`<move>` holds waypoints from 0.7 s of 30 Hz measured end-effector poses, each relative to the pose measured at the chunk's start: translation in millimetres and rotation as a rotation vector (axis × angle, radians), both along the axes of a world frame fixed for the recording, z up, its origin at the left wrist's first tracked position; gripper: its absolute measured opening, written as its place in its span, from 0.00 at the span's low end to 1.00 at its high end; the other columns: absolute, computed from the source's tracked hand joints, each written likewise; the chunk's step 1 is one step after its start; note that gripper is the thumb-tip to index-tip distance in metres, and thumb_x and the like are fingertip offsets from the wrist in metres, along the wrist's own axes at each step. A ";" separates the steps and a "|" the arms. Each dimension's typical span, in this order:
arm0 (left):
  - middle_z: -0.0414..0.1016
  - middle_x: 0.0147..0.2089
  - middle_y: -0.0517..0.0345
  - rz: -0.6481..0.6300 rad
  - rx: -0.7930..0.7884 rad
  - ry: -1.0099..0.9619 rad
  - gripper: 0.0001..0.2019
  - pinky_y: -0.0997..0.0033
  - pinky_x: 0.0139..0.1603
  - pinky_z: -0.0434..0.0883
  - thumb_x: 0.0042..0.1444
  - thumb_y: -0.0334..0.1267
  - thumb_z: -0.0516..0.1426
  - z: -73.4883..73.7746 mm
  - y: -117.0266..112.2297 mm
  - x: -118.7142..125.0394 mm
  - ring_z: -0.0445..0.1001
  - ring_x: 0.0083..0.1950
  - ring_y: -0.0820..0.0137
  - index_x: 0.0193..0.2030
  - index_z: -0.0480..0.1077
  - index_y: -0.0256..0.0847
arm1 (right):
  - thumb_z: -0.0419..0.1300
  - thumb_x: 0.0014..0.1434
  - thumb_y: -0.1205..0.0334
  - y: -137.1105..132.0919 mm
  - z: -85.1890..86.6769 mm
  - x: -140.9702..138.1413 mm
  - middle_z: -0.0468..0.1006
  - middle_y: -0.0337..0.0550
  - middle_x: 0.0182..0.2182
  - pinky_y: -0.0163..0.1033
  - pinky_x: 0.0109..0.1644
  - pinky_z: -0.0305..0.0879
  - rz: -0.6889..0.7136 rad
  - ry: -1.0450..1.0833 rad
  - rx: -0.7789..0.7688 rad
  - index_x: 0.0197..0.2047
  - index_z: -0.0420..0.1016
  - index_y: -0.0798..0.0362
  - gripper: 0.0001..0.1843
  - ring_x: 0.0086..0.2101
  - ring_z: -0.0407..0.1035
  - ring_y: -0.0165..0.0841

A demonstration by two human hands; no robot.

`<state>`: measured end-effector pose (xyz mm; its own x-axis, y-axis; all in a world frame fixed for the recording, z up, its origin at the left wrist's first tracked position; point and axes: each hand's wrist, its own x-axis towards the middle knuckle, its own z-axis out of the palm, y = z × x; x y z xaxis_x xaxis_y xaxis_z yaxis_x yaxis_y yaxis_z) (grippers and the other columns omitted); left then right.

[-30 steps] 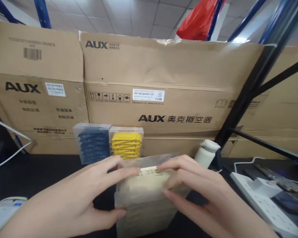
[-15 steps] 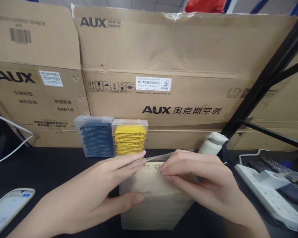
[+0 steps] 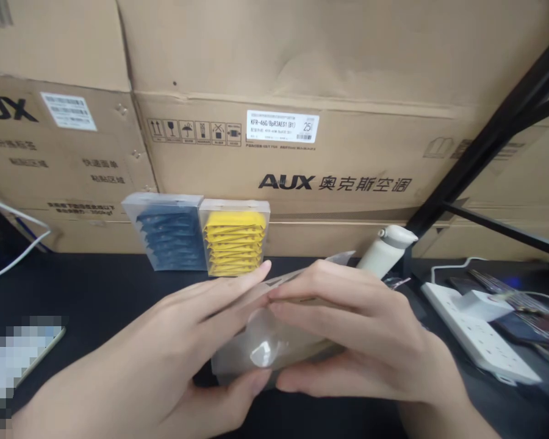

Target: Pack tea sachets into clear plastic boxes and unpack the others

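Both my hands grip a clear plastic box [image 3: 256, 350] of cream-coloured packets low in the middle of the view, tipped so its end faces me. My left hand [image 3: 165, 360] wraps the box's left side, fingers on top and thumb beneath. My right hand [image 3: 361, 332] closes over its top and right side. Behind them, on the black table [image 3: 96, 292], a clear box of blue packets [image 3: 167, 231] and a clear box of yellow packets [image 3: 235, 238] stand side by side, apart from my hands.
Large brown AUX cartons [image 3: 302, 122] wall off the back. A white bottle [image 3: 384, 250] leans by a black shelf post [image 3: 485, 140]. A white power strip [image 3: 476, 332] and cables lie at the right, a phone [image 3: 13, 353] at the left, a white cable [image 3: 13, 256] beyond.
The cream box has been tipped from upright onto a slant, its end now towards me. My hands shifted round it, and the view dropped lower.
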<state>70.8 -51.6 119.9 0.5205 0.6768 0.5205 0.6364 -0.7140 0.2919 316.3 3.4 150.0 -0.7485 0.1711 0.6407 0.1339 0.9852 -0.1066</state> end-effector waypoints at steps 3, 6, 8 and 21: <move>0.67 0.70 0.64 0.003 -0.031 -0.036 0.41 0.54 0.65 0.70 0.55 0.37 0.63 3.0 -0.6 0.9 0.73 0.63 0.54 0.73 0.54 0.62 | 0.64 0.63 0.53 -2.5 0.8 1.6 0.80 0.48 0.48 0.38 0.48 0.74 -0.014 -0.012 -0.001 0.48 0.76 0.52 0.14 0.43 0.76 0.34; 0.68 0.69 0.64 -0.015 -0.048 -0.018 0.39 0.54 0.63 0.73 0.56 0.37 0.63 8.1 0.0 0.4 0.75 0.61 0.56 0.72 0.54 0.62 | 0.66 0.60 0.52 -3.7 2.0 1.2 0.81 0.47 0.45 0.38 0.45 0.74 -0.064 0.024 -0.026 0.45 0.77 0.51 0.14 0.40 0.76 0.34; 0.70 0.67 0.64 -0.027 -0.042 -0.030 0.38 0.55 0.61 0.74 0.55 0.38 0.63 11.0 0.3 -0.4 0.78 0.58 0.56 0.71 0.57 0.60 | 0.67 0.59 0.54 -2.9 2.9 -0.6 0.81 0.45 0.41 0.39 0.43 0.75 -0.065 0.092 -0.039 0.42 0.78 0.51 0.11 0.38 0.76 0.34; 0.68 0.69 0.61 -0.054 -0.146 0.026 0.33 0.58 0.63 0.72 0.60 0.41 0.61 26.8 1.2 -0.1 0.73 0.64 0.55 0.71 0.59 0.52 | 0.61 0.65 0.50 6.5 -0.1 0.1 0.82 0.38 0.37 0.37 0.38 0.74 -0.065 0.072 0.104 0.39 0.81 0.48 0.12 0.33 0.76 0.30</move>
